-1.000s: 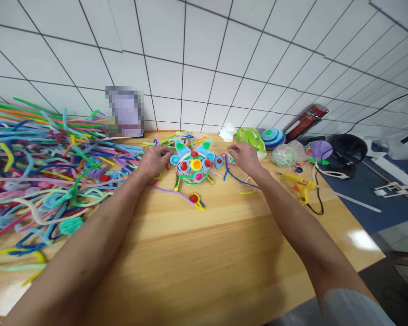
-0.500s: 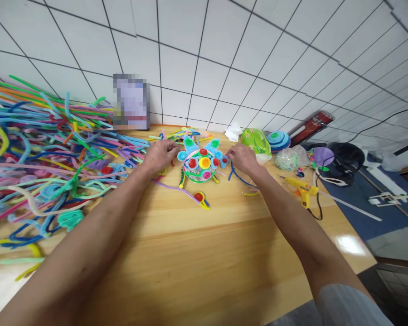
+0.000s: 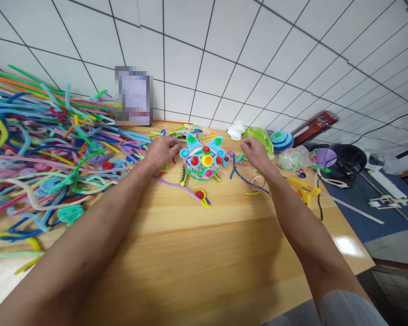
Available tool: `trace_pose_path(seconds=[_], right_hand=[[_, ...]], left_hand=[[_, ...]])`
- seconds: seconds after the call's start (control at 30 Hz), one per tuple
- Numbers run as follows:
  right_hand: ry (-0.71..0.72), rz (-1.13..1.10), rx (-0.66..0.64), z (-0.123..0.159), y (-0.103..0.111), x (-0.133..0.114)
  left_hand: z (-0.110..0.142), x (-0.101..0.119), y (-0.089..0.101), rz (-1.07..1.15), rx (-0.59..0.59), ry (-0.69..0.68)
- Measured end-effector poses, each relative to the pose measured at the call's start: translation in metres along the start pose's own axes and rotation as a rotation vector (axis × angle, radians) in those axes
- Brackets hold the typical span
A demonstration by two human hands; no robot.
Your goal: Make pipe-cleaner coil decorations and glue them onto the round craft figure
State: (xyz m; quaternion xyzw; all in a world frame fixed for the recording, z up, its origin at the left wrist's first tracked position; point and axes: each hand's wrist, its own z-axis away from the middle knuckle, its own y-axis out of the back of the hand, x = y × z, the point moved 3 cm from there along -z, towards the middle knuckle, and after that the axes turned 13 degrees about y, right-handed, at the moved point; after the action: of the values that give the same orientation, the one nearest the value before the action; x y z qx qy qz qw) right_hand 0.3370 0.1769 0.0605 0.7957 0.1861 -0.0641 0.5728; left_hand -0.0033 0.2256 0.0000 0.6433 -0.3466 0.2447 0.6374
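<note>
A pipe-cleaner creature [image 3: 203,162] stands upright on the wooden table, with blue pointed ears, red and yellow round pieces on its front and short yellow-tipped legs. To its left is my left hand [image 3: 161,151], fingers curled and thumb against them, close to one blue disc but apart from it. My right hand [image 3: 255,151] is off to its right, fingers bent together, near a green bag. Whether either hand holds anything small is hidden. A lilac pipe cleaner [image 3: 175,188] and a red disc with a yellow rim [image 3: 201,195] lie in front. Beside the creature rests a bent blue pipe cleaner [image 3: 246,180].
A large heap of pipe cleaners [image 3: 54,149] covers the left side. A blurred-out upright panel [image 3: 133,97] leans on the tiled wall. Rightward are the green bag [image 3: 263,138], blue coiled discs [image 3: 280,140], a clear plastic bag [image 3: 294,157] and a yellow glue gun [image 3: 304,189].
My right hand has moved away from the creature, rightward and slightly back. My left hand stays nearly in place beside it. The whole view has shifted slightly.
</note>
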Motion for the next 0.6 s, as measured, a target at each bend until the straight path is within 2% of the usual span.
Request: trace_pose_path(seconds=[0.1, 0.2, 0.27, 0.33, 0.47, 0.53, 0.6], right_hand=[[-0.103, -0.33, 0.121, 0.011, 0.02, 0.004], [-0.186, -0.703, 0.184, 0.032, 0.043, -0.005], [-0.196, -0.905, 0.201, 0.051, 0.059, -0.019], [-0.225, -1.033, 0.21, 0.072, 0.074, -0.032], [-0.235, -1.092, 0.179, 0.118, 0.087, -0.055], [-0.231, -1.079, 0.205, 0.141, 0.084, -0.063], [-0.198, -1.014, 0.283, 0.162, 0.08, -0.072]], left_hand=[[0.001, -0.002, 0.001, 0.079, 0.013, 0.031], [0.002, -0.002, 0.006, 0.267, 0.017, 0.104], [0.002, 0.002, 0.014, 0.428, 0.032, 0.142], [0.004, 0.009, 0.031, 0.548, 0.099, 0.153], [0.014, 0.045, 0.082, 0.577, 0.348, 0.068], [0.029, 0.074, 0.105, 0.561, 0.469, -0.012], [0.054, 0.107, 0.118, 0.584, 0.532, -0.128]])
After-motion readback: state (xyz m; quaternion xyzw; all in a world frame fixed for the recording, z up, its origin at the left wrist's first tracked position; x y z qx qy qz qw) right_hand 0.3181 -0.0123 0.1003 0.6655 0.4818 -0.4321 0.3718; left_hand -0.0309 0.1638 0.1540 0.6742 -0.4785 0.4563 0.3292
